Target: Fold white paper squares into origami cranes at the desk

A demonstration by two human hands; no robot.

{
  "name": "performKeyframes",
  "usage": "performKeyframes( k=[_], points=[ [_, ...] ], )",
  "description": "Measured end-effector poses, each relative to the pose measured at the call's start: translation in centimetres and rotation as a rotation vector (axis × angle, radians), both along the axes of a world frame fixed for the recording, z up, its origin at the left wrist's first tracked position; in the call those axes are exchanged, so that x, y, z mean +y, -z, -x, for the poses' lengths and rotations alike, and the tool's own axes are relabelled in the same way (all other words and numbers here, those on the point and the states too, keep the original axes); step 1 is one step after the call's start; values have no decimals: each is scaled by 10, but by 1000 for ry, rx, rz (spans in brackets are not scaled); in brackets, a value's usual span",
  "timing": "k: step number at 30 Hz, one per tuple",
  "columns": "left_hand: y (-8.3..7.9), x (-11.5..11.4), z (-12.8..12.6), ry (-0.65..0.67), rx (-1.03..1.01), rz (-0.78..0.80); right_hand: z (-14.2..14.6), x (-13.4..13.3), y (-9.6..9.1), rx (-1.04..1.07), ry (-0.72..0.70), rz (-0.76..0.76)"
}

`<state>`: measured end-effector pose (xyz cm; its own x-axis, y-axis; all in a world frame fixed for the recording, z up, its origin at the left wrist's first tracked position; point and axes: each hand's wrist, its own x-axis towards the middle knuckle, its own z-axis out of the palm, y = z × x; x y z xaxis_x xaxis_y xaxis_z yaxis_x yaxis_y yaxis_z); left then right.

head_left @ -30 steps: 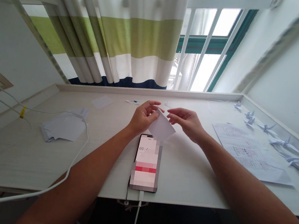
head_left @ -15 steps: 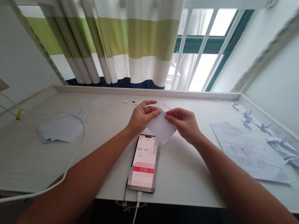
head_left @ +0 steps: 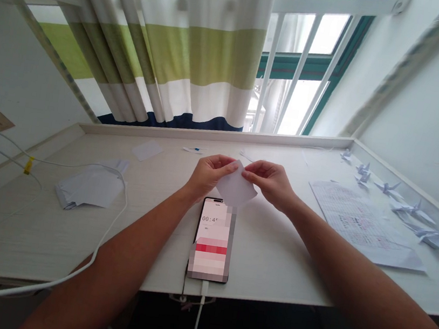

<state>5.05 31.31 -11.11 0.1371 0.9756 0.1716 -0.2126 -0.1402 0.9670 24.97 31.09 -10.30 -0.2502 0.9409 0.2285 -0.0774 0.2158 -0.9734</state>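
A small white sheet of paper (head_left: 237,187), turned like a diamond, is held up between my two hands just above the desk. My left hand (head_left: 212,175) pinches its upper left edge between thumb and fingers. On the other side, my right hand (head_left: 267,180) grips the paper close to its top corner with thumb and forefinger. The two hands almost meet at that corner. Below the paper lies a phone (head_left: 212,240) with a timer on its screen and a white cable plugged into its lower end.
Folded paper cranes (head_left: 413,211) line the right edge of the desk (head_left: 270,269). Written sheets (head_left: 362,222) lie beside them. On the left are a pile of white paper (head_left: 92,185), a single small sheet (head_left: 147,150) and a looping white cable (head_left: 124,208).
The fingers of my left hand, raised and spread before, have come down closer to the paper's top corner. The paper stays in both hands, shifted only slightly.
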Motion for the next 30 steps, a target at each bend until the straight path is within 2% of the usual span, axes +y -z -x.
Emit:
performKeyframes(
  k=[4, 8, 11, 14, 17, 19, 21, 24, 30],
  points=[
    [0, 0, -1, -30, 2, -2, -1, 1, 1, -17, -64, 7],
    [-1, 4, 0, -170, -39, -20, -4, 2, 2, -70, -152, 46],
    [-1, 7, 2, -239, -64, -36, -6, 4, 3, -93, -163, 39],
    [-2, 8, 2, -198, -133, 14, -5, 5, 4, -87, -108, 11],
    [-2, 6, 0, -55, -213, 92, -3, 7, 6, -2, -4, 4],
    [-1, 3, -2, 44, -161, 119, -2, 7, 6, 50, 36, 9],
    [1, 0, -4, 86, -43, 132, -1, 6, 6, 68, 37, 21],
    [2, -2, -5, 53, 47, 109, -1, 4, 4, 59, 18, 54],
    [0, 1, -1, -56, -48, 63, -3, 0, 0, -23, -67, 58]
  ],
)
